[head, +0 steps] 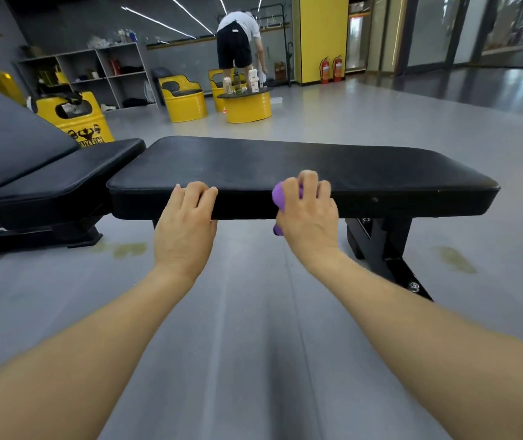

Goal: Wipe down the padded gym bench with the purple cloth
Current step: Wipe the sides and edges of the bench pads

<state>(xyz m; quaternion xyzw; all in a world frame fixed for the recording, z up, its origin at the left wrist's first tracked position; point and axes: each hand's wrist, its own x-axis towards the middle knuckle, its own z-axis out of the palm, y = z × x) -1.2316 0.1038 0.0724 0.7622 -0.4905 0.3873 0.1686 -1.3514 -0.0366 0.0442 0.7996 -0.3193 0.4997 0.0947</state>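
Note:
The black padded gym bench (301,166) lies flat across the middle of the view on a black steel frame. My right hand (309,217) grips the bunched purple cloth (280,195) and holds it against the bench's near side edge, fingers curled over the top rim. Most of the cloth is hidden under that hand. My left hand (187,223) rests on the same near edge, further left, with its fingers hooked over the rim and nothing in it.
A second black bench (47,176) with a raised backrest adjoins on the left. Behind stand yellow drum seats (187,100), a yellow drum table (247,106), shelving (95,74) and a person (238,46) bending over. Grey floor (253,312) lies between me and the bench.

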